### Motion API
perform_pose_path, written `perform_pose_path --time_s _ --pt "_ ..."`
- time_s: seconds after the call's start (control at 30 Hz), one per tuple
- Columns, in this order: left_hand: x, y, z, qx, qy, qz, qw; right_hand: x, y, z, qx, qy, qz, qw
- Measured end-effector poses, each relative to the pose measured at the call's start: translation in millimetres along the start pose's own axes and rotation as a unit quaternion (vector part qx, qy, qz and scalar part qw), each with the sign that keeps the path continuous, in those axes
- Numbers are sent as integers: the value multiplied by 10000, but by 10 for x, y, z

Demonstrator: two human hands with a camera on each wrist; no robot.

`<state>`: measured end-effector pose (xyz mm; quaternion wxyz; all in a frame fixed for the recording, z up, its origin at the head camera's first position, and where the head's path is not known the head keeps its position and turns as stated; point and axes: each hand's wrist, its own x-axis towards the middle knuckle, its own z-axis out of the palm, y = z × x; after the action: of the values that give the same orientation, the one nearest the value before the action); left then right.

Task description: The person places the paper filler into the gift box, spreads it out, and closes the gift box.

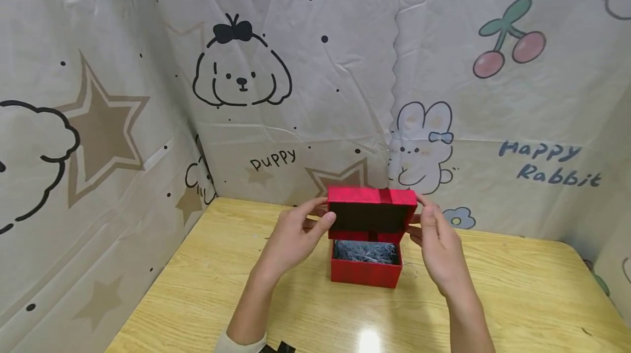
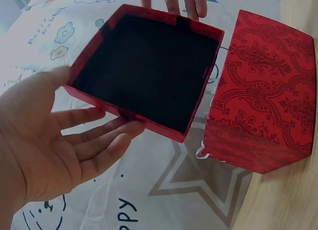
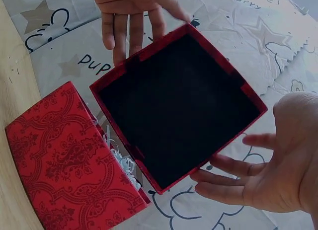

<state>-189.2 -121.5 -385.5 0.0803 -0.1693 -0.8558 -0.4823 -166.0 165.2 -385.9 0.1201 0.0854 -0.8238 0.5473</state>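
A red box (image 1: 366,273) with a damask pattern stands on the table, its top open. Pale shredded paper (image 1: 366,251) fills it. Above its back part, the red lid (image 1: 372,216) is tilted up, with its black inside toward me. My left hand (image 1: 294,235) holds the lid's left side, thumb near the rim and fingers along the outer wall. On the opposite side, my right hand (image 1: 442,251) grips the lid. In both wrist views the lid (image 2: 144,73) is apart from most of the box (image 3: 74,160); a dark ribbon band crosses its walls.
The light wood table (image 1: 197,287) carries the box near its back edge. Behind and to the left hangs a pale cloth (image 1: 296,68) printed with cartoon animals, stars and cherries. White paper strands (image 3: 119,158) stick out over the box's rim.
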Motion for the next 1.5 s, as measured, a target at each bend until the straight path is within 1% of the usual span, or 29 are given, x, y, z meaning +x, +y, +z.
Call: perform_pose_path --time_s 0.07,0.17,0.3,0.37,0.43,0.57,0.67,0.73,0.83,1.0,1.1,1.2,1.33,1.5 --pt "3 10 8 -48 -22 -85 9999 1 17 -17 -10 -1 -159 9999" --pt "12 4 16 -41 40 -167 9998 19 53 -25 119 -40 -333 9994" --pt "14 -31 25 -103 98 -77 9999 45 125 -22 252 -97 -420 9988" --pt "13 -44 18 -136 15 17 9999 56 177 -30 325 -199 -488 9981" --pt "14 -58 0 -115 -95 80 9999 72 245 -50 507 -382 -562 9964" --pt "22 -108 -52 -11 -329 221 9992 104 390 -89 972 -803 -741 9892" --pt "29 -157 -62 89 -499 381 9980 118 497 -106 1110 -1049 -874 9844" --pt "35 -175 -56 150 -601 481 9969 124 557 -108 1087 -1183 -975 9822" --pt "50 -190 -23 271 -733 513 9956 134 631 -99 1008 -1330 -1128 9795" --pt "69 -198 67 623 -799 411 9940 158 718 -84 766 -1374 -1327 9786" --pt "64 -184 114 871 -812 340 9923 166 766 -82 607 -1422 -1364 9785" --pt "52 -165 150 1148 -840 221 9896 163 800 -84 415 -1501 -1314 9790" --pt "46 -145 195 1405 -878 76 9862 160 821 -99 93 -1582 -1155 9806" --pt "59 -147 254 1418 -914 18 9857 159 839 -117 -253 -1632 -950 9817"
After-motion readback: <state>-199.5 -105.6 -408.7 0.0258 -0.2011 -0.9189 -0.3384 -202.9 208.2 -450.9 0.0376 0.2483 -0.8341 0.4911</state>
